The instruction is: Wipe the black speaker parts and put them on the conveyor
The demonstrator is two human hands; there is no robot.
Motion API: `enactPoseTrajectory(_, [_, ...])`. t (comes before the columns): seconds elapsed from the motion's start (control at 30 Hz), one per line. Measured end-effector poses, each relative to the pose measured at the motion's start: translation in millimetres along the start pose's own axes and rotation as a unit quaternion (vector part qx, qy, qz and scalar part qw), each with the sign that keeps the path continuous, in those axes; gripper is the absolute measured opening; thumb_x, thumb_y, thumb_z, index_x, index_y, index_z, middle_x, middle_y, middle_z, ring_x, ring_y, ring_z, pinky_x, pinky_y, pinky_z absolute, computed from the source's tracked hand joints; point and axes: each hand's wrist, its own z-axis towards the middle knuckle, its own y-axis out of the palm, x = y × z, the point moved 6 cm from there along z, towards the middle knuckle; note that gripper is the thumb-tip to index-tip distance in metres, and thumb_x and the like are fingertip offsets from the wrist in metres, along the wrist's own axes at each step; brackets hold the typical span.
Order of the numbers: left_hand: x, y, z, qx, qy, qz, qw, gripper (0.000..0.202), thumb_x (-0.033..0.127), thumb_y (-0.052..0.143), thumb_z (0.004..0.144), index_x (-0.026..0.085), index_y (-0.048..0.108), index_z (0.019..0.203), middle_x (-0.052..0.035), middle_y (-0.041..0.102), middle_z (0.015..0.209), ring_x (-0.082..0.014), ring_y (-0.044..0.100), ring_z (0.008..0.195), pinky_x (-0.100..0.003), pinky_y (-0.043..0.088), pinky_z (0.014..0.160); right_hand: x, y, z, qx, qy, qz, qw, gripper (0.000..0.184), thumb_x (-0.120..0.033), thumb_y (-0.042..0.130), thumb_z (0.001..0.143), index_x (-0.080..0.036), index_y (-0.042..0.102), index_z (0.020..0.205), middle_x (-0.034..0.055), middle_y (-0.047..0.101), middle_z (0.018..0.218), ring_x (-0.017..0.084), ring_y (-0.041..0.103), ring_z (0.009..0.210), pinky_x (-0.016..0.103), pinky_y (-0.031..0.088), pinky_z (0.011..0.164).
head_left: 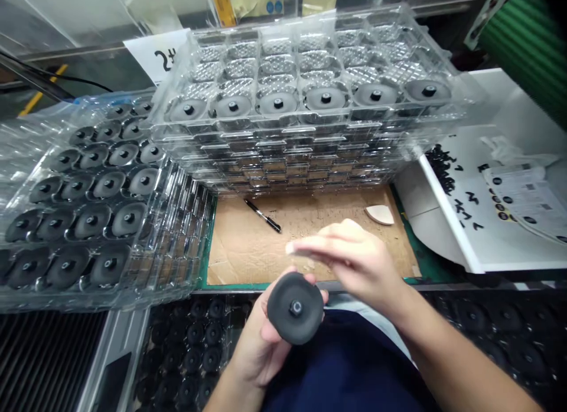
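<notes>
Low at six o'clock, just above a dark blue lap, the left hand (261, 341) curls its fingers around a round black rubber-like disc with a small metal hub at its centre (295, 309), face up toward the camera. Just past it at about one o'clock, the right hand (354, 261) hovers, blurred, fingers stretched flat and apart from the disc, holding nothing. Beyond the hands, at twelve o'clock, lies a brown cardboard sheet (248, 247) with a black pen (263, 215) on it. Farther at twelve stands a stack of clear plastic trays (305, 158), its top one showing a row of like discs. At nine o'clock sits another clear tray stack (177, 223) filled with black discs.
</notes>
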Motion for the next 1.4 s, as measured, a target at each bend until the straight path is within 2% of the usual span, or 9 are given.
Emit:
enactPoseTrajectory(0.13, [1,1.2,-2,-0.031,0.011,-0.046,0.998,0.061,0.041,0.08,0.05,0.027,0.064,0.107,-0.0031,0.069,0.109,-0.0237,0.066,0.095,-0.027,0.053,0.078,76,39,-40,-0.055,0.149,-0.04,0.986,0.022,-0.019,0.051,0.087,-0.024,0.068,0.101,0.0026,0.069,0.082,0.015,0.061,0.075,0.029,0.042,0.069])
enactPoseTrajectory(0.27, [4,1.8,1,-0.037,0.013,-0.047,0.998,0.057,0.04,0.08,0.05,0.026,0.066,0.104,-0.003,0.071,0.104,-0.023,0.067,0.09,-0.026,0.053,0.076,99,66,-70,-0.078,0.174,-0.027,0.981,0.023,-0.019,0.05,0.086,-0.022,0.071,0.091,0.0022,0.069,0.073,0.016,0.062,0.066,0.028,0.046,0.062])
enactPoseTrajectory(0.4, [2,6.2,3,-0.031,0.003,-0.036,0.999,0.059,0.043,0.08,0.05,0.024,0.065,0.104,-0.0033,0.07,0.103,-0.0223,0.066,0.09,-0.029,0.05,0.083,54,25,-49,0.013,0.188,-0.012,0.982,0.024,-0.023,0.046,0.09,-0.023,0.064,0.107,0.0028,0.069,0.091,0.015,0.062,0.08,0.026,0.047,0.071])
enactPoseTrajectory(0.57, [2,-0.1,5,0.02,0.038,0.016,0.999,0.055,0.042,0.079,0.054,0.019,0.067,0.103,-0.0039,0.07,0.096,-0.018,0.064,0.089,-0.023,0.048,0.082,-32,0,-1,-0.008,-0.052,-0.001,0.999,0.027,-0.016,0.042,0.091,-0.022,0.065,0.104,0.001,0.068,0.078,0.012,0.057,0.068,0.027,0.04,0.066])
enactPoseTrajectory(0.77, [4,-17.0,2,0.039,0.048,-0.018,0.998,0.059,0.043,0.078,0.053,0.027,0.064,0.108,-0.0046,0.066,0.112,-0.02,0.065,0.092,-0.029,0.048,0.088,73,37,-29,-0.034,0.203,0.018,0.978,0.022,-0.021,0.05,0.087,-0.022,0.069,0.098,0.0022,0.068,0.08,0.014,0.061,0.072,0.026,0.044,0.067])
enactPoseTrajectory(0.9, [9,-15.8,1,0.024,0.068,-0.034,0.997,0.059,0.041,0.079,0.051,0.029,0.064,0.107,-0.0033,0.067,0.11,-0.0202,0.065,0.092,-0.03,0.048,0.088,109,59,-62,-0.047,0.252,0.023,0.966,0.019,-0.021,0.054,0.082,-0.02,0.072,0.089,0.0037,0.071,0.08,0.018,0.065,0.075,0.03,0.05,0.069])
enactPoseTrajectory(1.07, [11,-11.5,3,0.041,0.085,-0.007,0.995,0.061,0.038,0.082,0.051,0.028,0.063,0.108,-0.0018,0.066,0.111,-0.0217,0.063,0.099,-0.029,0.047,0.089,51,24,-42,0.039,0.25,0.032,0.967,0.024,-0.028,0.048,0.088,-0.02,0.066,0.101,0.005,0.07,0.1,0.017,0.064,0.086,0.027,0.05,0.068])
enactPoseTrajectory(1.23, [14,-9.6,2,0.082,0.1,0.053,0.99,0.054,0.039,0.079,0.058,0.025,0.063,0.108,-0.004,0.066,0.11,-0.0224,0.058,0.106,-0.029,0.044,0.093,-50,9,-4,0.059,-0.017,0.033,0.998,0.023,-0.014,0.045,0.087,-0.012,0.06,0.105,0.0053,0.07,0.085,0.015,0.061,0.072,0.029,0.047,0.067])
enactPoseTrajectory(1.4, [15,-2.4,3,0.076,0.126,0.044,0.988,0.054,0.041,0.08,0.054,0.026,0.064,0.104,-0.002,0.067,0.101,-0.0224,0.061,0.099,-0.032,0.046,0.092,-54,27,5,-0.014,-0.014,-0.001,1.0,0.019,-0.013,0.046,0.087,-0.014,0.062,0.097,0.0027,0.069,0.082,0.013,0.059,0.07,0.028,0.043,0.063])
